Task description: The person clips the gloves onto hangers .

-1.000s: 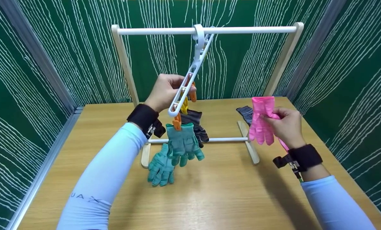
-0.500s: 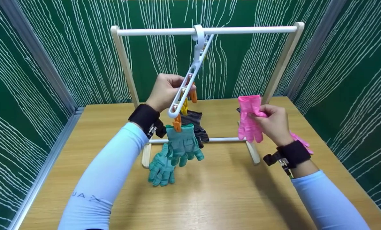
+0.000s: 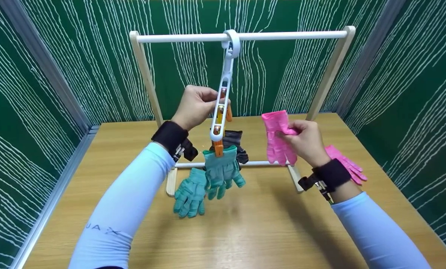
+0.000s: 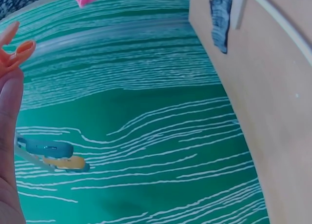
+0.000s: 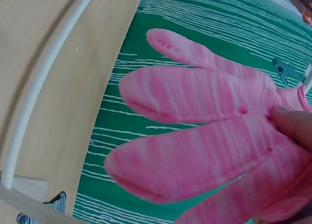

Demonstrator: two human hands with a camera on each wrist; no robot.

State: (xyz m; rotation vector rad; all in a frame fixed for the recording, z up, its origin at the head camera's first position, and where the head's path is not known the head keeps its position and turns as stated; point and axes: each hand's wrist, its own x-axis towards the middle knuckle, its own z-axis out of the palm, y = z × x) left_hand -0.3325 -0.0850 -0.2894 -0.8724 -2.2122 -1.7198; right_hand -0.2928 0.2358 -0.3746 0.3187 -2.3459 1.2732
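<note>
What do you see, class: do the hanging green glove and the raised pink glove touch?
Apart. In the head view, a strip of tabletop shows between the hanging green glove and the raised pink glove.

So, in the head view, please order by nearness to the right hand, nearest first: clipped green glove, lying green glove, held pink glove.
1. Held pink glove: in the right hand.
2. Clipped green glove: left, under an orange clothespin.
3. Lying green glove: farther left, on the table.
</note>
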